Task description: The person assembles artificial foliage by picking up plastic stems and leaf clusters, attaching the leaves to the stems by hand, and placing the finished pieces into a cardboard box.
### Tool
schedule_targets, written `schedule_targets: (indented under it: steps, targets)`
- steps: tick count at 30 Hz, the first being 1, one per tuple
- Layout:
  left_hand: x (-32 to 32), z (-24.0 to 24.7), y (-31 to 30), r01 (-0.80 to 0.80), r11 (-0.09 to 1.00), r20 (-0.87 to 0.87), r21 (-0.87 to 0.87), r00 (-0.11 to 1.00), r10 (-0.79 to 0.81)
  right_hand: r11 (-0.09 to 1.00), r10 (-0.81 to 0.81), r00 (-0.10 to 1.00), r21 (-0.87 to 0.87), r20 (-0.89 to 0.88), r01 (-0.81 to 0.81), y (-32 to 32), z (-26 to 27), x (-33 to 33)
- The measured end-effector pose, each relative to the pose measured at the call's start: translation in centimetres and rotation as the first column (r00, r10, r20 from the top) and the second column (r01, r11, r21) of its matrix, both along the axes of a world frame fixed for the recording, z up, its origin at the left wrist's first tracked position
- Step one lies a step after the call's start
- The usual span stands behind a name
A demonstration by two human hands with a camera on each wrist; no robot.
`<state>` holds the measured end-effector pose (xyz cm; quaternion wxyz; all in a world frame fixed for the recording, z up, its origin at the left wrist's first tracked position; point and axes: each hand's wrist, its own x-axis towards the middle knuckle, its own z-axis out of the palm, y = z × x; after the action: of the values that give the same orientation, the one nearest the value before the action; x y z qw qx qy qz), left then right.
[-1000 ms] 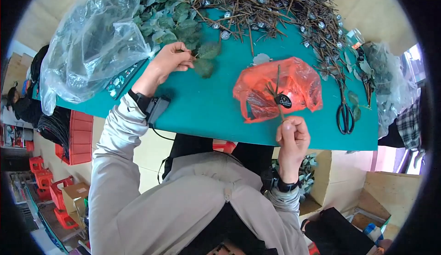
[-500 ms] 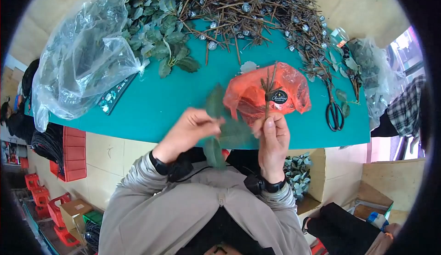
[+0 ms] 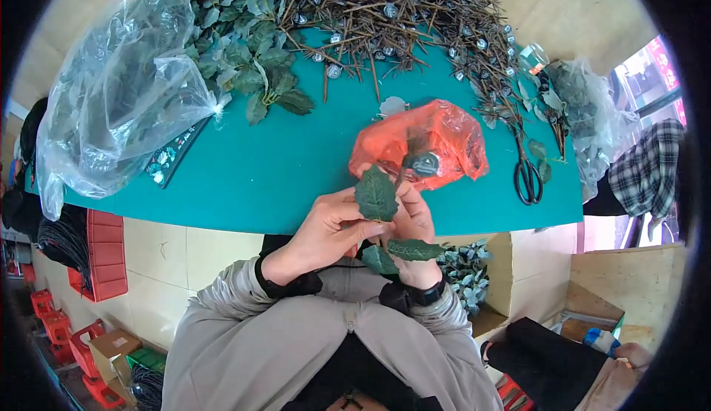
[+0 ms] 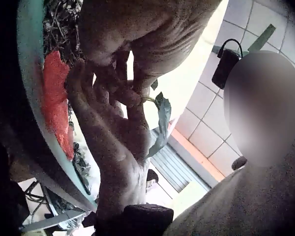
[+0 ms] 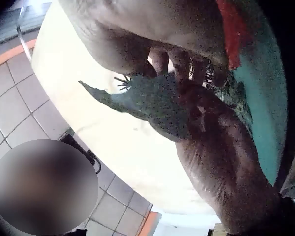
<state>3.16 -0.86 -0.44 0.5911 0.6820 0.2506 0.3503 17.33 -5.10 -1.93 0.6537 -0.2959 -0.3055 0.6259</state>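
In the head view my left hand (image 3: pixel 329 229) pinches a sprig of green serrated leaves (image 3: pixel 376 195) between thumb and fingers. My right hand (image 3: pixel 415 226) is right beside it and holds a brown branched stem, blurred, with a round black tag (image 3: pixel 426 164) near its top. The two hands meet over the front edge of the table, and the sprig's leaves overlap the right fingers. In the left wrist view a leaf (image 4: pixel 160 128) hangs near the fingers. A broad leaf (image 5: pixel 157 101) covers part of the hands in the right wrist view.
A red plastic bag (image 3: pixel 459 141) lies just beyond the hands on the green table (image 3: pixel 296 166). Tagged brown stems (image 3: pixel 392 11) are heaped at the back, with leaf sprigs (image 3: pixel 252 55) and a clear bag (image 3: pixel 126 100) to the left. Black-handled scissors (image 3: pixel 527 181) lie at right.
My left hand has come from the leaf pile toward me and to the right, bringing the sprig to my right hand. The right hand, with the stem, has shifted slightly left.
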Motion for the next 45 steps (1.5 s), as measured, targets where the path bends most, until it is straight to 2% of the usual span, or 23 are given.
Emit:
schedule_targets:
  steps: [1, 4, 5, 7, 8, 11, 12, 15, 19, 24, 27, 33, 36, 40, 45]
  targets:
    - [-0.1, -0.1, 0.1, 0.003, 1.000, -0.001, 0.001, 1.000, -0.003, 1.000, -0.003, 1.000, 0.001, -0.001, 0.003, 0.0, 0.2, 0.1]
    - [-0.5, -0.8, 0.3, -0.064, 0.963, 0.085, 0.263, 0.995, 0.042, 0.997, 0.071, 0.972, 0.013, 0.222, -0.076, -0.3, 1.5, 1.6]
    - [-0.8, -0.7, 0.3, -0.052, 0.963, 0.081, 0.264, 0.996, 0.032, 0.998, 0.061, 0.974, 0.014, 0.218, -0.065, -0.4, 1.9, 2.4]
    - [-1.6, -0.3, 0.0, -0.038, 0.993, 0.027, 0.113, 0.999, 0.035, 1.000, -0.003, 0.942, 0.030, 0.336, -0.007, -0.4, 2.9, 3.8]
    - [-1.7, -0.2, -0.1, -0.033, 0.999, -0.001, 0.036, 0.999, 0.033, 0.999, -0.015, 0.943, 0.031, 0.334, 0.005, -0.1, 3.7, 4.0]
    - [-1.5, -0.5, -0.2, -0.023, 0.999, -0.015, 0.024, 1.000, 0.024, 0.970, -0.092, 0.953, 0.240, 0.288, 0.021, 0.9, 6.2, 4.7]
    - [-1.4, -0.6, -0.3, -0.025, 0.999, -0.022, 0.020, 0.999, 0.025, 0.970, -0.101, 0.953, 0.242, 0.286, 0.030, 1.0, 6.3, 4.7]
    - [-1.1, -1.1, -0.5, -0.059, 0.994, -0.023, 0.092, 0.998, 0.061, 0.970, -0.206, 0.865, 0.211, 0.457, 0.120, 1.6, 6.6, 4.2]
    - [-1.1, -1.3, -0.4, -0.076, 0.977, -0.034, 0.198, 0.996, 0.084, 0.970, -0.243, 0.813, 0.152, 0.530, 0.191, 1.3, 6.6, 3.9]
    - [-0.9, -1.2, -0.4, -0.088, 0.951, -0.036, 0.296, 0.994, 0.104, 0.954, -0.298, 0.800, 0.180, 0.521, 0.239, 1.3, 6.5, 3.6]
    - [-0.8, -1.2, -0.4, -0.073, 0.955, -0.051, 0.286, 0.995, 0.091, 0.961, -0.275, 0.842, 0.136, 0.463, 0.239, 1.3, 6.5, 3.6]
    - [-1.0, -2.0, -0.4, -0.057, 0.961, -0.076, 0.271, 0.994, 0.080, 0.963, -0.263, 0.879, 0.159, 0.399, 0.216, 1.3, 5.5, 3.8]
    - [-1.1, -2.4, -0.2, -0.083, 0.927, -0.022, 0.365, 0.995, 0.098, 0.973, -0.220, 0.912, 0.140, 0.347, 0.182, 1.2, 5.3, 3.8]
    - [-1.0, -2.2, -0.5, -0.084, 0.967, -0.031, 0.240, 0.995, 0.094, 0.964, -0.257, 0.927, 0.135, 0.274, 0.227, 1.3, 5.0, 3.3]
    - [-0.8, -2.2, -0.6, -0.109, 0.954, -0.015, 0.279, 0.993, 0.118, 0.959, -0.271, 0.940, 0.143, 0.208, 0.245, 1.4, 4.5, 3.1]
